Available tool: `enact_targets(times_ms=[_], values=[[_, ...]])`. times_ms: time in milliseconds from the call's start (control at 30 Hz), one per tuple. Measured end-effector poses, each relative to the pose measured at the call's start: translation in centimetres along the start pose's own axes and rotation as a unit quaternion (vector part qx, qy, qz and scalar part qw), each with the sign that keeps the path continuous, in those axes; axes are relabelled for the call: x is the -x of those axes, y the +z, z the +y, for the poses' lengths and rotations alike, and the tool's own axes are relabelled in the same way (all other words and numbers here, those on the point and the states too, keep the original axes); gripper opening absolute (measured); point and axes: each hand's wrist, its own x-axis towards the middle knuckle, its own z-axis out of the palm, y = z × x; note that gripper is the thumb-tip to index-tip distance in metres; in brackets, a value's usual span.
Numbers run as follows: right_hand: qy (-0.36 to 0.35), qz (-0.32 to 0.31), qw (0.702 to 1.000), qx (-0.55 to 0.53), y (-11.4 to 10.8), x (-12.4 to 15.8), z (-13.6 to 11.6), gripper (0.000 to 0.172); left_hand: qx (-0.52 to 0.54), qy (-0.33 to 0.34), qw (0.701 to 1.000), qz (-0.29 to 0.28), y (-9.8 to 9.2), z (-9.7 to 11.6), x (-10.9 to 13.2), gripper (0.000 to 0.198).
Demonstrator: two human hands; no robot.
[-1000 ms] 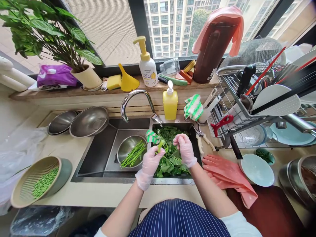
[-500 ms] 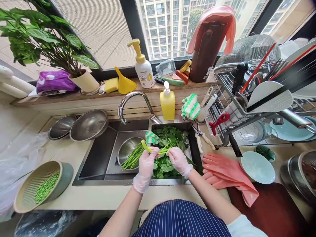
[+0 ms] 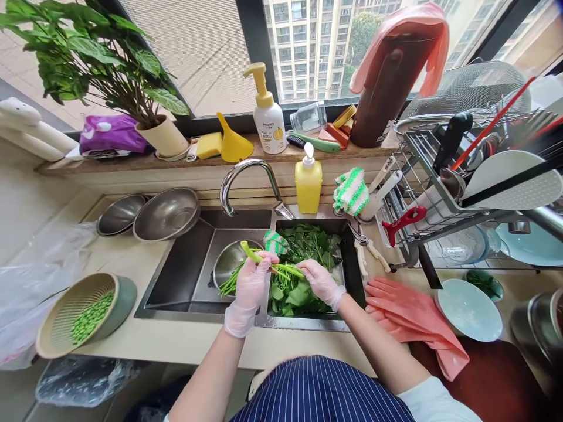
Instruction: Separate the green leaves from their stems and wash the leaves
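The left hand (image 3: 250, 284) had drawn away from the right hand (image 3: 321, 282), both pinching stems (image 3: 285, 269), so work seemed midway.

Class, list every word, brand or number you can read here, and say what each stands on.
"Phanpy": white pump bottle.
"FRUIT", "FRESH": same bottle, lower down; its smaller print is unreadable.
Red tool: lettering too blurred to read.
Brown container: label too small to read.

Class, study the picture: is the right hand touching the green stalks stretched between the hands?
Touching. The head view shows the right hand pinching the green stalks at one end.
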Motion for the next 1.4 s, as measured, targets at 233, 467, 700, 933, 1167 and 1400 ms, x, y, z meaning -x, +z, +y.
enact_targets(times_ms=[233,467,700,933,1167,1400], values=[[0.017,0.002,0.997,0.069,2.0,0.9,0.4,0.025,-0.068,-0.122,0.990,-0.014,0.2,-4.8,-0.1,0.026],[0.194,0.172,0.965,-0.033,0.9,-0.3,3.3,0.026,-0.043,-0.135,0.990,0.016,0.3,-6.5,0.5,0.029],[0.180,-0.082,0.978,-0.070,-0.8,1.0,5.3,0.029,0.004,-0.198,0.976,0.091,-1.4,-6.2,-1.3,0.038],[0.180,-0.179,0.966,-0.050,-0.9,1.6,4.8,0.028,0.021,-0.209,0.965,0.156,-2.6,-6.8,-2.3,0.033],[0.174,-0.261,0.949,0.006,-0.4,1.7,3.3,0.030,0.006,-0.216,0.962,0.166,-3.0,-7.5,-2.2,0.034],[0.208,-0.237,0.949,0.013,1.0,1.9,3.3,0.028,0.034,-0.202,0.963,0.176,-3.5,-8.0,-2.0,0.036]])
